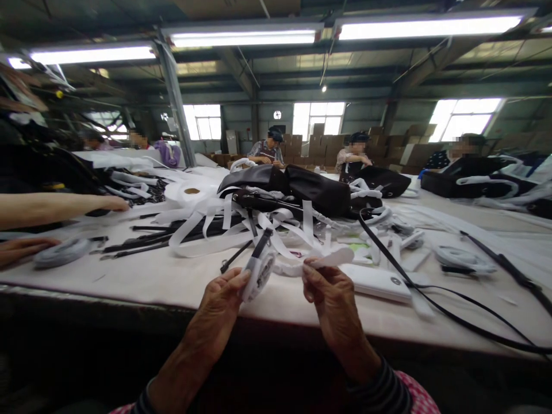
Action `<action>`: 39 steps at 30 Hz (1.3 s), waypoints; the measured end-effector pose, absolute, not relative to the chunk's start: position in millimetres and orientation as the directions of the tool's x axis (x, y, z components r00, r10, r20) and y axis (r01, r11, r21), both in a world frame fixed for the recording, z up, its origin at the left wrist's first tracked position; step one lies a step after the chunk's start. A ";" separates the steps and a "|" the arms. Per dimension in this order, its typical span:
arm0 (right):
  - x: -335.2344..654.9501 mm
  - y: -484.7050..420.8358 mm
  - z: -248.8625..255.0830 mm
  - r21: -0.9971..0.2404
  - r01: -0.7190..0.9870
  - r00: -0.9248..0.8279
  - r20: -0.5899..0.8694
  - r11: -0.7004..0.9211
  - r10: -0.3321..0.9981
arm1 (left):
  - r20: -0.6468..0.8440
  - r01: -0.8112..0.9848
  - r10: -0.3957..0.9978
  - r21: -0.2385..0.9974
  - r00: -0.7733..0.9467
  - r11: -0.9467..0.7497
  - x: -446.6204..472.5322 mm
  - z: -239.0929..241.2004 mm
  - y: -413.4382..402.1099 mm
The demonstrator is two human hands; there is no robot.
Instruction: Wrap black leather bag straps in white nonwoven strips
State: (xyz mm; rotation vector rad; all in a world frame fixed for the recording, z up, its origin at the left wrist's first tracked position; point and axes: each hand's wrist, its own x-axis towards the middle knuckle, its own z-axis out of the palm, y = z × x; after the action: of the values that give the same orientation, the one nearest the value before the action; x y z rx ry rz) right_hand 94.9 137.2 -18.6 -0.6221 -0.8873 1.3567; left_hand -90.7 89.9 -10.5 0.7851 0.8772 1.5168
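Wrapped coil (261,275), blurry inside, in pinching grip of left hand (224,299), white strip (338,257) likewise in right hand (331,296)

A factory workshop, or a hall much like one, is recognised here. From the left edge to the right edge of a long table (142,273), dark bags (321,192), white strips (307,218) and black straps (520,279) are spread in loose heaps. Along its far edge, places are taken by several people (266,152), and behind them brown cartons (319,150) are stacked. The space is lit by long tube lights (244,38) and paned windows (202,122); metal beams (241,72) are exposed overhead, and a round clock (277,115) is mounted high up.
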 end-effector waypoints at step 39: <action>93.4 133.8 -40.0 -0.995 -0.101 -0.552 0.042 -0.016 0.833 | 0.125 0.260 0.991 0.960 -0.052 -0.108 -97.6 -24.4 102.3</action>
State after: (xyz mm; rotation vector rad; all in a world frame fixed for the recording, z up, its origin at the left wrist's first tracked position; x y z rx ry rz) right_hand 93.4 133.8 -40.0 -0.7844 -1.5473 1.6596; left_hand -97.6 102.3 -24.4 1.4577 1.3938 1.2142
